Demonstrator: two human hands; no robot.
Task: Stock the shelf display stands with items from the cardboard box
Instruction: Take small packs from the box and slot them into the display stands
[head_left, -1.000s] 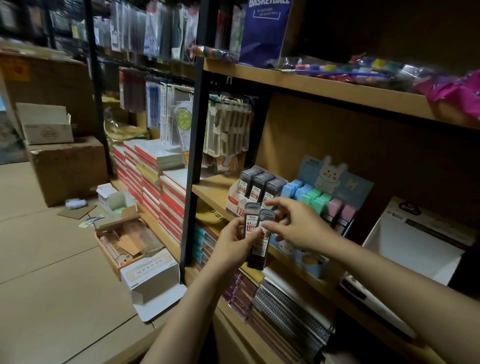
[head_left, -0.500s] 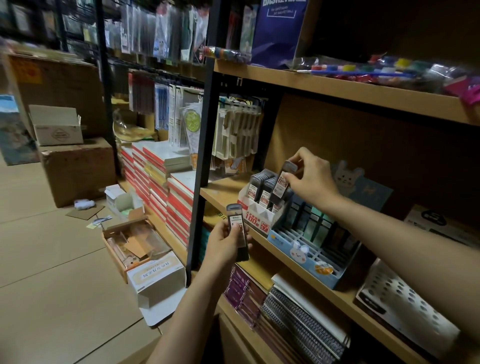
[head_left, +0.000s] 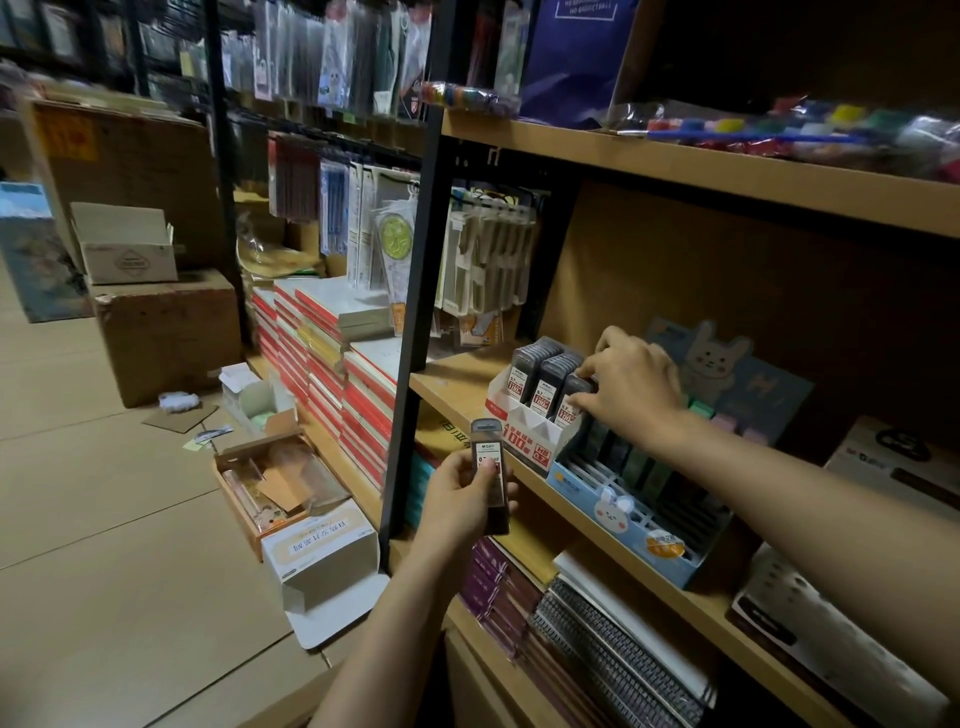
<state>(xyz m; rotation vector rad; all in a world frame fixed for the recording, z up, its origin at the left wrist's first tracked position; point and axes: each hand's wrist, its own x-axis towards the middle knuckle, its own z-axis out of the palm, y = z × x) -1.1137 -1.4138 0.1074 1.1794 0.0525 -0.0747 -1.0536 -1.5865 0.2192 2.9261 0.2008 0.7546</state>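
Partly hidden: case (head_left: 571, 397) under right hand (head_left: 631, 387)

Dim, warm light; the floor (head_left: 104, 493) left of the shelf (head_left: 701, 171) is brightest. Deep shadow under the shelf. Edges bend and blur; the centre is sharper.

Only two arms of the person show, reaching in from the bottom and right edges of the view. Both forearms are bare: no sleeve, cuff or glove reaches as far as the picture shows. The left hand (head_left: 464, 491) wears no ring, and the wrist below it carries no watch or band. The right hand (head_left: 635, 387) is likewise plain, its fingers and wrist unadorned, nails short and unpainted.
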